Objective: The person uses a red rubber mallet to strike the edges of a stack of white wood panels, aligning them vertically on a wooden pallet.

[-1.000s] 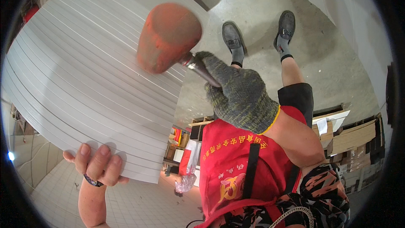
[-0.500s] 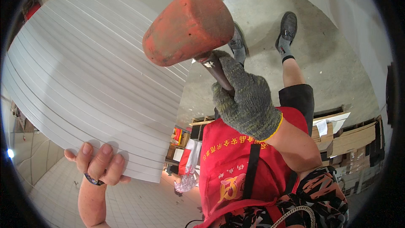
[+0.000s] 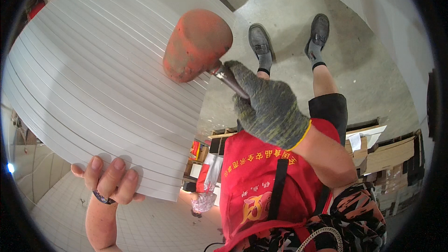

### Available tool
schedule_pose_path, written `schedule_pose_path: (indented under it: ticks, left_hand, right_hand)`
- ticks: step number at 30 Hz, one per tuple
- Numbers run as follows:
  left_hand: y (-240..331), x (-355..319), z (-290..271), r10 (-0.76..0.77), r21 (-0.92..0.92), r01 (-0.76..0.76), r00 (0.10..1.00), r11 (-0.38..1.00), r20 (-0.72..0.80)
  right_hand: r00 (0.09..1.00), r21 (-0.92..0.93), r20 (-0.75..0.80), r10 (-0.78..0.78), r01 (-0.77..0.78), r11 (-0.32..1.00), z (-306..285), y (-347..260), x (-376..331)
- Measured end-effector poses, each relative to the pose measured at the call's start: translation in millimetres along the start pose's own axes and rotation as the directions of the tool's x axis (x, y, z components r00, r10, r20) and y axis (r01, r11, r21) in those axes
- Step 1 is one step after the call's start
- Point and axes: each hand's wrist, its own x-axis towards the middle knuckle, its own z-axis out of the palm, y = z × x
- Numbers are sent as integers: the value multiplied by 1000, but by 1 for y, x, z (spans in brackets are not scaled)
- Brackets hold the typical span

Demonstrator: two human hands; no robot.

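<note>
My right hand [image 3: 268, 107], in a grey knitted glove with a yellow cuff, is wrapped round the dark handle of a rubber mallet [image 3: 198, 42]. The mallet's scuffed red head is over the right part of a stack of pale grey panels [image 3: 107, 79]; whether it touches them I cannot tell. Thin parallel lines mark the layered edges of the panels. At the stack's lower edge in the picture, the bare fingers of my left hand [image 3: 109, 182] curl over the rim and grip it. My left thumb is mostly hidden.
A grey concrete floor [image 3: 359, 84] lies around my feet. Cardboard and boards [image 3: 389, 154] are piled at the right. Another person [image 3: 205, 191] in a patterned cap is beyond the panels. A large pale sheet [image 3: 373, 0] borders the upper right.
The mallet has dropped away from the camera toward the panels and a little left, uncovering my left shoe. My left hand stays on the panel edge.
</note>
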Motion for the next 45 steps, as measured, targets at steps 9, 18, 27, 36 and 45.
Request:
schedule_pose_path:
  ticks: [9,18,27,36,45]
  left_hand:
    - [1,3,-1,-6,7,6,1000,1000,6]
    - [0,3,0,-4,13,4,1000,1000,-6]
    - [0,4,-3,-5,13,4,1000,1000,18]
    - [1,4,-4,-5,20,4,999,1000,48]
    - [1,-1,-4,-11,7,11,999,1000,37]
  right_hand:
    - [999,-33,12,53,-53,998,2,5,3]
    - [981,143,-125,145,-127,982,8,12,4]
    - [938,165,-322,125,-74,984,17,26,18]
    - [958,72,-253,132,-118,990,19,37,22]
    - [984,-20,-130,118,-121,992,16,46,20]
